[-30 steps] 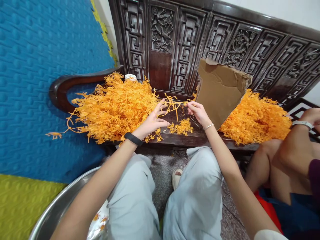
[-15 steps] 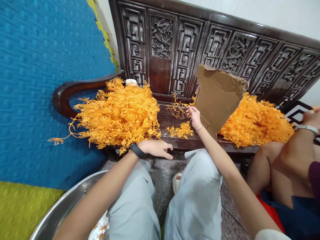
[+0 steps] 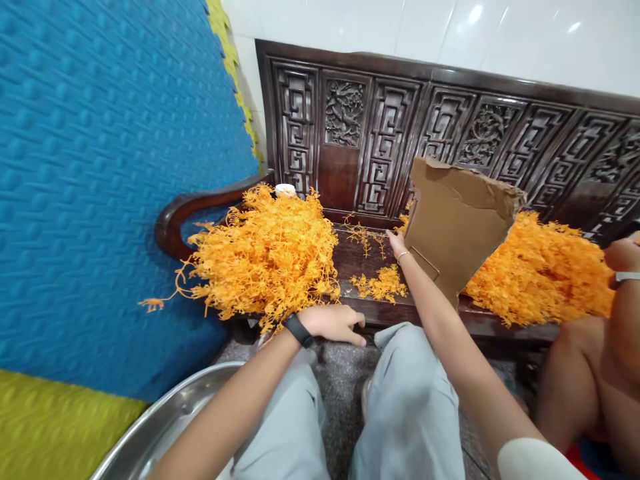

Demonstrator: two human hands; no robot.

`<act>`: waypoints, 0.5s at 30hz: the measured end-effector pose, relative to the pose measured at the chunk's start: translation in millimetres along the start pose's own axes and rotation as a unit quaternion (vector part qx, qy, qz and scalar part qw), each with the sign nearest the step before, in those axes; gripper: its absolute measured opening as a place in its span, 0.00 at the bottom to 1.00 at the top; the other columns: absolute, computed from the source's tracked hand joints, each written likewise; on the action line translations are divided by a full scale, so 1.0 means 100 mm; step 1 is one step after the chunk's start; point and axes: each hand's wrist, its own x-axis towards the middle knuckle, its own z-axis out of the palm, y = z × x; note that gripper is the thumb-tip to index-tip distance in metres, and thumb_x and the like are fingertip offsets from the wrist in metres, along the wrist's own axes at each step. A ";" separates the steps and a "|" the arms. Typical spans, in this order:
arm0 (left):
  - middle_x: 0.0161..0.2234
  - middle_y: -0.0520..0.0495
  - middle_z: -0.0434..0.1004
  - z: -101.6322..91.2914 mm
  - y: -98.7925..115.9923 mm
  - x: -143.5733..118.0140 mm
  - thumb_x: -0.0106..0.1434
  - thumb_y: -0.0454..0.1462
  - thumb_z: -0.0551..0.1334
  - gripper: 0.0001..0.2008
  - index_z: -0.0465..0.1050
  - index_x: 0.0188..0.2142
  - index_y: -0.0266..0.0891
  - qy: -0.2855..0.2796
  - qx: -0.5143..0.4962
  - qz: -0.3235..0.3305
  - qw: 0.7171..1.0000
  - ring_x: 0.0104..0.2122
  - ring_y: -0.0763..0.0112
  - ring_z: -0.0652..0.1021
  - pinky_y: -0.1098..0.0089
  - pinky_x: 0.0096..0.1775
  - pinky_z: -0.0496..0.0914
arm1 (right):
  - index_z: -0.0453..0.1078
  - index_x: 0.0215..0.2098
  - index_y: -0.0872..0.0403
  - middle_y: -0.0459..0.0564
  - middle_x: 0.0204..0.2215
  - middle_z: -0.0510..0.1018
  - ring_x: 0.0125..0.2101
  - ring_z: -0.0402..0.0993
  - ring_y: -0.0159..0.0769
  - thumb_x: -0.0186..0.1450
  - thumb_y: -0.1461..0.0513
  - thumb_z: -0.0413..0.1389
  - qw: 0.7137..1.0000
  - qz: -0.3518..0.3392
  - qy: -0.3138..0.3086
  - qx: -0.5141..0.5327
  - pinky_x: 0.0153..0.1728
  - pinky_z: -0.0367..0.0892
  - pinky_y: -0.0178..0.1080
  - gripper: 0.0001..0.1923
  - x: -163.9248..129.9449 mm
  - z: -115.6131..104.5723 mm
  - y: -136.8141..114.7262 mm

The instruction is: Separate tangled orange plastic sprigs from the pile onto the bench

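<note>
My right hand [image 3: 397,243] reaches over the dark wooden bench, its fingers closed on a thin metal rod [image 3: 425,262]. The rod's bent end shows to the right of the wrist, and its straight part runs left, hard to make out. Just left of the fingertips lie thin orange branching strands [image 3: 364,235]. Nearer the bench's front edge is a small orange clump [image 3: 383,284]. My left hand [image 3: 337,323], with a black band on the wrist, rests at the front edge, fingers loosely apart and empty. Beside it rises a large pile of orange plastic-looking sprigs [image 3: 275,253].
A torn cardboard sheet [image 3: 460,220] stands upright right of my right hand. Behind it is a second orange pile [image 3: 545,273], with another person's hand [image 3: 623,253] nearby. A metal basin [image 3: 175,400] sits lower left; a blue mat [image 3: 110,167] covers the left side.
The view has tilted, so the scene sits lower and further right. Against the bench, my right hand has moved slightly back and left. My left hand stays at the edge.
</note>
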 end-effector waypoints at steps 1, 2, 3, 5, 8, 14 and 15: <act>0.38 0.44 0.78 0.00 -0.01 -0.01 0.60 0.44 0.56 0.22 0.67 0.51 0.34 0.013 -0.011 0.014 1.000 0.33 0.71 0.75 0.75 0.32 0.64 | 0.63 0.50 0.57 0.54 0.47 0.69 0.44 0.70 0.37 0.65 0.58 0.51 1.000 0.015 -0.011 -0.003 0.43 0.68 0.46 0.17 -0.04 0.05 0.02; 0.37 0.44 0.78 0.00 -0.02 -0.01 0.61 0.43 0.56 0.21 0.67 0.50 0.34 0.027 -0.023 0.029 0.999 0.33 0.71 0.75 0.76 0.33 0.64 | 0.63 0.50 0.57 0.54 0.47 0.69 0.44 0.70 0.38 0.65 0.59 0.51 0.999 0.031 -0.030 -0.005 0.43 0.68 0.46 0.17 -0.08 0.10 0.02; 0.37 0.44 0.77 0.00 -0.03 -0.01 0.61 0.43 0.56 0.20 0.68 0.49 0.33 0.040 -0.033 0.042 0.998 0.33 0.71 0.75 0.76 0.33 0.65 | 0.63 0.50 0.57 0.54 0.47 0.69 0.44 0.70 0.37 0.65 0.59 0.51 0.998 0.041 -0.051 -0.008 0.43 0.68 0.46 0.17 -0.13 0.15 0.02; 0.36 0.44 0.77 0.01 -0.05 -0.02 0.61 0.42 0.56 0.19 0.69 0.47 0.33 0.058 -0.042 0.055 0.996 0.33 0.72 0.75 0.76 0.33 0.65 | 0.64 0.50 0.57 0.54 0.47 0.69 0.43 0.70 0.37 0.65 0.59 0.51 0.994 0.045 -0.096 -0.009 0.43 0.68 0.45 0.17 -0.21 0.25 -0.05; 0.36 0.44 0.77 0.01 -0.04 -0.01 0.61 0.42 0.56 0.18 0.69 0.47 0.32 0.061 -0.039 0.054 0.996 0.32 0.72 0.75 0.76 0.33 0.65 | 0.65 0.48 0.58 0.53 0.45 0.71 0.42 0.71 0.36 0.65 0.59 0.51 0.985 0.025 -0.169 0.005 0.41 0.69 0.44 0.15 -0.34 0.38 -0.25; 0.36 0.45 0.77 0.01 -0.02 0.08 0.59 0.39 0.59 0.17 0.69 0.47 0.32 0.061 -0.028 0.053 0.996 0.31 0.74 0.74 0.77 0.32 0.64 | 0.65 0.35 0.56 0.51 0.33 0.77 0.29 0.75 0.29 0.65 0.51 0.45 0.947 -0.039 -0.319 0.022 0.29 0.68 0.31 0.17 -0.66 0.57 -0.80; 0.36 0.45 0.77 0.01 -0.03 0.10 0.59 0.38 0.59 0.17 0.69 0.46 0.32 0.064 -0.023 0.051 0.996 0.31 0.73 0.74 0.76 0.32 0.64 | 0.64 0.32 0.56 0.50 0.30 0.77 0.25 0.74 0.29 0.62 0.49 0.49 0.938 -0.051 -0.342 0.011 0.26 0.67 0.31 0.18 -0.72 0.59 -0.88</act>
